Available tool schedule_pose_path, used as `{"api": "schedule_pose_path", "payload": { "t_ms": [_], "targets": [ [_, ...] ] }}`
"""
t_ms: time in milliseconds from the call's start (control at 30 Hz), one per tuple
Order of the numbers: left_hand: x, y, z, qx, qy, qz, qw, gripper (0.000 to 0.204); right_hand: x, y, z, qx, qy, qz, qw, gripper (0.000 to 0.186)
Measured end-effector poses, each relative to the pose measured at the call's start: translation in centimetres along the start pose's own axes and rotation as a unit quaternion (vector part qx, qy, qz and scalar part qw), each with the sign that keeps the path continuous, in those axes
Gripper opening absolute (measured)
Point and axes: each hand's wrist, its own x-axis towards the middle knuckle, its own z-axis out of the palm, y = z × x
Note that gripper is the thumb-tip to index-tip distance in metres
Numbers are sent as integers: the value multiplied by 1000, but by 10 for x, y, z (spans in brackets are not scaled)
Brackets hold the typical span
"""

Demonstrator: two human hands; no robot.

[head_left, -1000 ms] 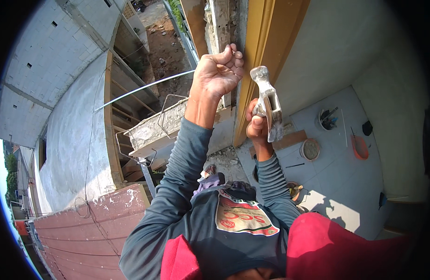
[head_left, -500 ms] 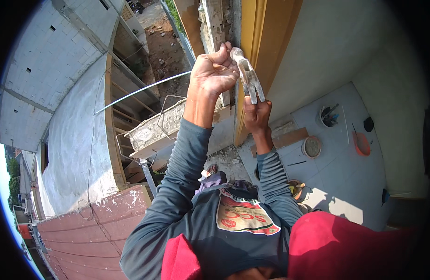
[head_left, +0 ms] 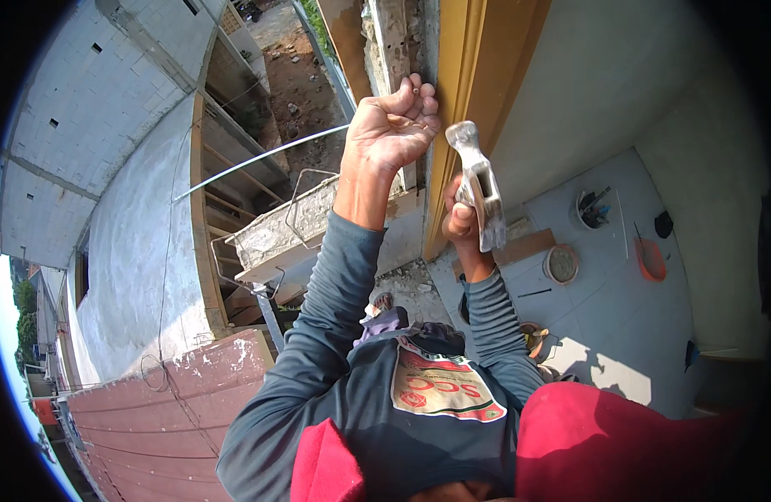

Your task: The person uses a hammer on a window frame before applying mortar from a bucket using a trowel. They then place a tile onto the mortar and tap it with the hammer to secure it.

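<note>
My left hand [head_left: 391, 134] is closed in a pinch beside the yellow-brown wooden frame [head_left: 462, 58]. A tiny nail head [head_left: 416, 91] shows between its thumb and fingertips; the shank is hidden. To the right and a little lower, my right hand [head_left: 462, 219] grips a claw hammer [head_left: 484, 191]. The hammer's worn metal head is raised in front of the frame, apart from my left hand, with its claw end downward. Most of the handle is hidden behind the head and my fingers. Rough masonry [head_left: 392, 42] edges the frame on its left.
A concrete ledge [head_left: 277, 238] with bent steel bars juts out left, beside a thin pale rod [head_left: 260, 163] and an open drop. On the tiled floor at right stand a bucket of tools [head_left: 588, 219], a mortar bucket [head_left: 561, 264] and an orange container [head_left: 651, 261].
The hammer has swung away from my left hand, moving right and down with my right hand. My left hand stays pinched at the frame, almost unmoved.
</note>
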Motion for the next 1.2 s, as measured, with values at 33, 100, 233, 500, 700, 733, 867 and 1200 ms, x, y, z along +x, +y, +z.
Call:
{"api": "schedule_pose_path", "payload": {
  "t_ms": [33,100,233,500,700,733,867,1200],
  "targets": [
    [5,4,-5,-69,27,-9,997,13,8,-9,-2,-65,-89,109,988,35],
    [-4,-5,10,-24,70,31,997,12,8,-2,-8,-37,-79,137,987,36],
    [3,-3,2,19,32,18,999,11,-7,3,-10,58,12,-57,997,32],
    [0,-4,3,20,49,30,998,12,-5,-9,-9,63,15,-49,997,35],
    [1,-4,3,-10,45,8,999,14,-5,-6,-20,83,-50,82,992,38],
    [6,-4,0,9,53,43,998,17,-7,-6,-17,89,-11,25,996,35],
    [-4,-6,6,19,53,42,998,19,-6,-17,-23,83,2,-25,996,30],
    [-29,-22,-28,549,39,349,758,26,-12,-3,-19,58,-48,0,997,32]
  ]
}}
